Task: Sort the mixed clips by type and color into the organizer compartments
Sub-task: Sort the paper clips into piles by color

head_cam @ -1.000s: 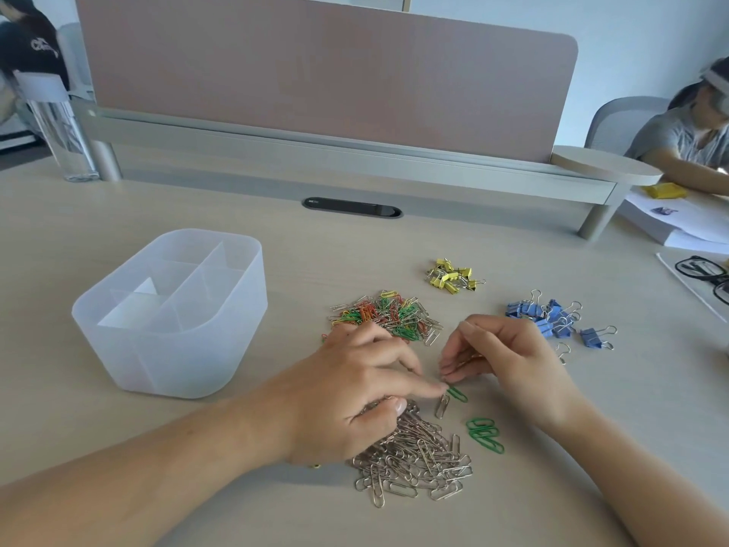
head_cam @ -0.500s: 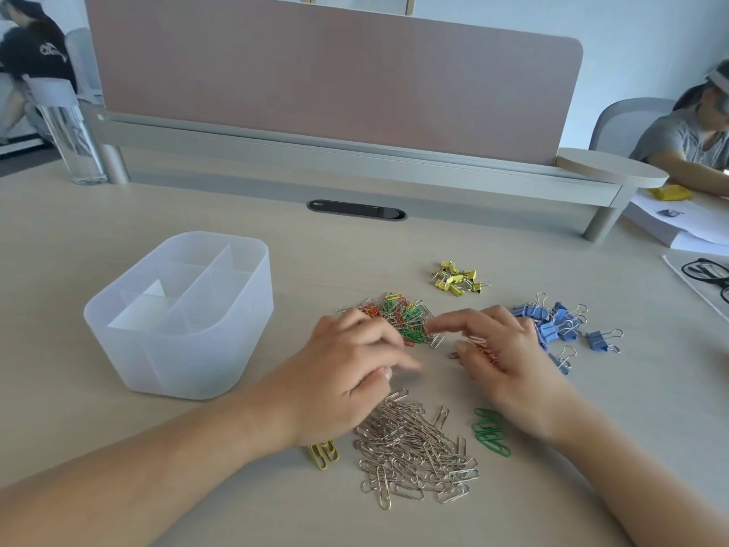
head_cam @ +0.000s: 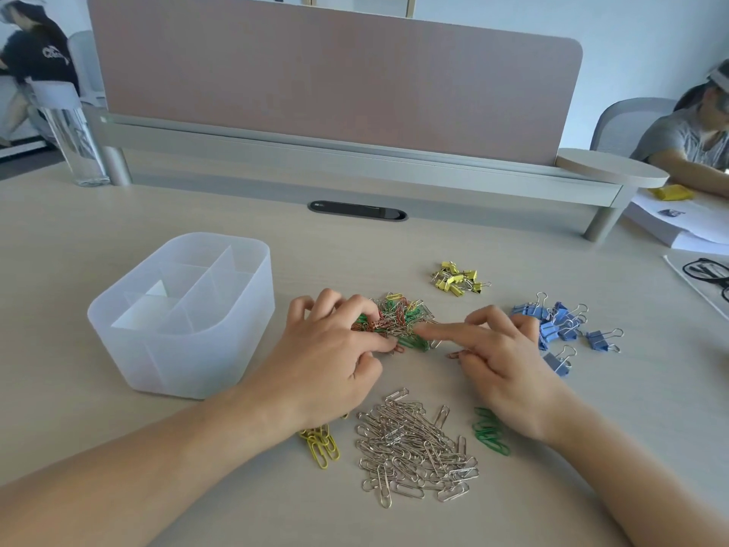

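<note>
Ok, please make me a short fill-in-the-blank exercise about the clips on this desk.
1. The binder clips beside the right hand are ___.
2. The silver paper clips lie between yellow paper clips and ___ ones.
3. The organizer stands to the ___ of the left hand.
Missing words: blue; green; left.

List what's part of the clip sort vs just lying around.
Job: organizer, mixed pile, silver paper clips, yellow paper clips, green paper clips, yellow binder clips, blue binder clips, left hand, right hand.
Lying about: water bottle, glasses, papers.
</note>
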